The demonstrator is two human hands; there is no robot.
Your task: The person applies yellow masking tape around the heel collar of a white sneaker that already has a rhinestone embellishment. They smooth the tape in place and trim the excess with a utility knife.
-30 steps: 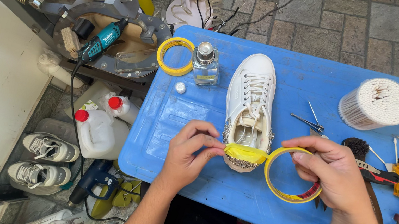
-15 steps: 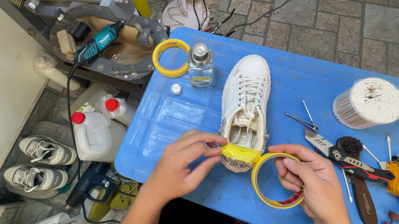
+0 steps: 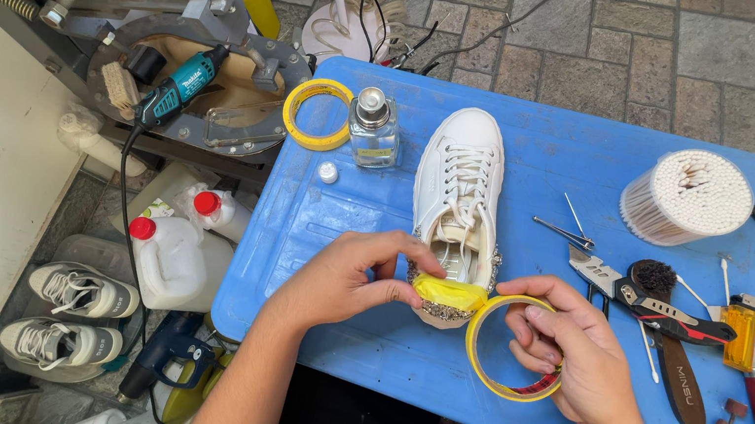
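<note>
Masking the heel of a white sneaker with yellow tape, seen from above the blue work table. The shoe lies toe away from you, its glittered heel counter between your two hands.

Your left hand is curled loosely, thumb and forefinger closed on the free end of the tape strip, pressing it against the heel's near left corner. Your right hand holds the tape roll upright, the fingers wrapped over its top rim and partly through its core; the strip runs taut from the roll, just right of your left fingertips, across the heel collar.

To lay the strip well, keep the left thumb as the anchor and do not lift it until the tape has adhered along its length. Judging from the curve of the heel, a short, steady pull from the right hand will follow the edge better than a long one; let the roll turn in your fingers rather than drag. Smooth outward from the anchor so that no wrinkle bridges the glitter.

Beyond your left fingers stand a second tape roll and a small glass bottle; beyond your right lie a utility knife, a brush and a tub of cotton swabs, all well apart from the work.
</note>
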